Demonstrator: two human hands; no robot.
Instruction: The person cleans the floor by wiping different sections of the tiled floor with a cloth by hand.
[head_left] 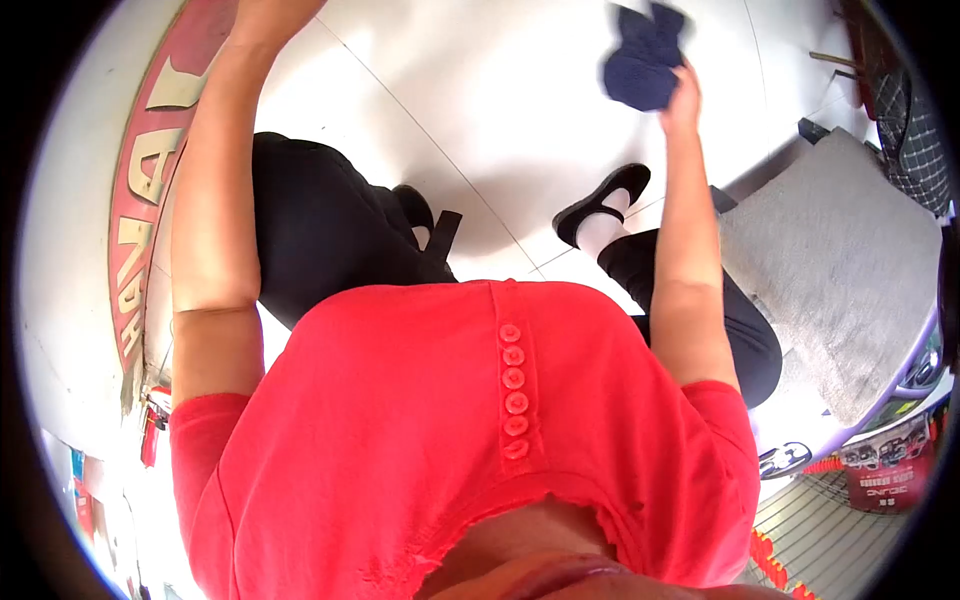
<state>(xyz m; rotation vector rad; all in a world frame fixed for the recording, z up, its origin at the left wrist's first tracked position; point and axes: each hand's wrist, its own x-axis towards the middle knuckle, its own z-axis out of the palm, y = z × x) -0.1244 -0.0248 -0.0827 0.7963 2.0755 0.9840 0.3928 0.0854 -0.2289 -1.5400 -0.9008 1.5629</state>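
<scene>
At the upper right, my right hand [683, 98] is closed on the lower edge of a dark blue cloth [643, 68]. The cloth hangs bunched over the white tiled floor, with two flaps sticking up, slightly blurred. My left hand [275, 14] reaches to the top edge on the left. Only its wrist side shows, and its fingers are cut off by the frame. Close beside that arm runs a red panel [128, 230] with large pale letters.
My black shoe [600, 205] rests on the tiled floor [480, 130]. To the right is a grey cloth-covered surface [830, 270] with a lilac edge. Beyond it lie a checked fabric [915, 140], a red printed box [888, 470] and a wire rack [830, 535].
</scene>
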